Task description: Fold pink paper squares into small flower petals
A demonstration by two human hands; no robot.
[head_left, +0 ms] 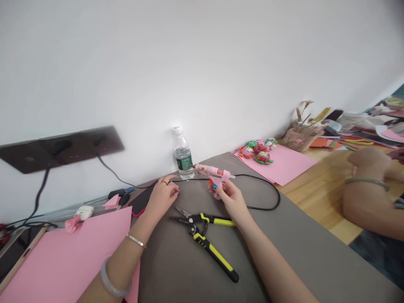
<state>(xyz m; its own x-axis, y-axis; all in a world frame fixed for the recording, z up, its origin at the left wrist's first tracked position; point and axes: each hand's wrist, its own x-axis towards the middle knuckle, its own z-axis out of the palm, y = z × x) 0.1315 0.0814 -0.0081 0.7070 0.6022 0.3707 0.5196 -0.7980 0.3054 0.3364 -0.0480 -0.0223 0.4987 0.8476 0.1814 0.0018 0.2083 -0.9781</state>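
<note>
My right hand (232,198) is closed around the grip of a pink glue gun (216,172), its nozzle pointing left toward the water bottle (183,155). A black cord (274,189) loops on the table behind it. My left hand (162,195) is over the edge of a dark phone (142,200) in a red-pink case, fingers apart. A bit of pink shows beside its fingertips; I cannot tell whether they touch it. Between my forearms lie pliers (205,235) with yellow and black handles, spread apart.
Pink paper sheets (94,244) lie at the left, with a white case (84,212) nearby. Cords run to a dark wall socket panel (78,145). Colourful paper flowers (259,149) rest on pink sheets at the right. Another person's arm (362,198) is over the wooden table (322,185).
</note>
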